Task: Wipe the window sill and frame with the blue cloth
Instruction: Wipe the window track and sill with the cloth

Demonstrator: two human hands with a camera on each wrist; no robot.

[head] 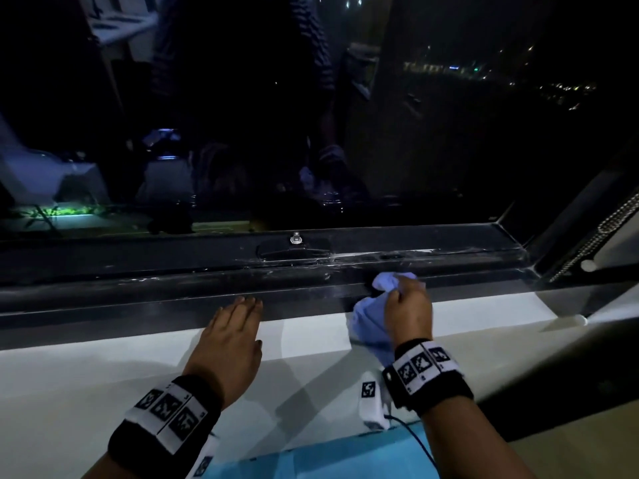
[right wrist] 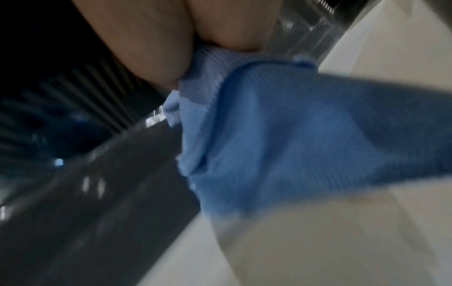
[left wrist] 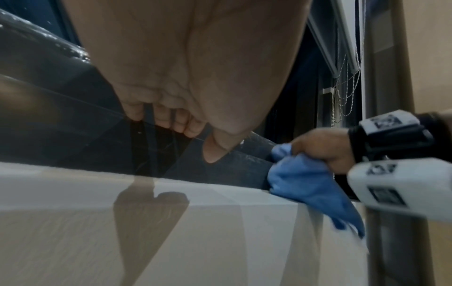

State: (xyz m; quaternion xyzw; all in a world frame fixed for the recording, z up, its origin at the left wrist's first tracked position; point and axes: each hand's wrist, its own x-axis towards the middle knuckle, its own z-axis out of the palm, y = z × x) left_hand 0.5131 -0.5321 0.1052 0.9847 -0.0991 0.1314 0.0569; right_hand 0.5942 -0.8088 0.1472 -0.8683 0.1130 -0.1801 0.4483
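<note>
My right hand (head: 404,299) grips the bunched blue cloth (head: 371,312) and presses it onto the dark window frame (head: 173,292), right of centre. Part of the cloth hangs down onto the white sill (head: 103,375). In the left wrist view the right hand (left wrist: 322,147) holds the cloth (left wrist: 305,181) against the frame's lower rail. The right wrist view shows the cloth (right wrist: 281,145) close up under the palm, blurred. My left hand (head: 235,326) lies flat on the sill with straight fingers (left wrist: 166,118), fingertips touching the frame's lower edge.
Wet streaks mark the frame's upper ledge (head: 328,257) near a small metal catch (head: 296,238). The window glass (head: 311,115) is dark with reflections. A bead chain (head: 601,233) hangs at the right jamb. A light blue sheet (head: 328,461) lies below the sill.
</note>
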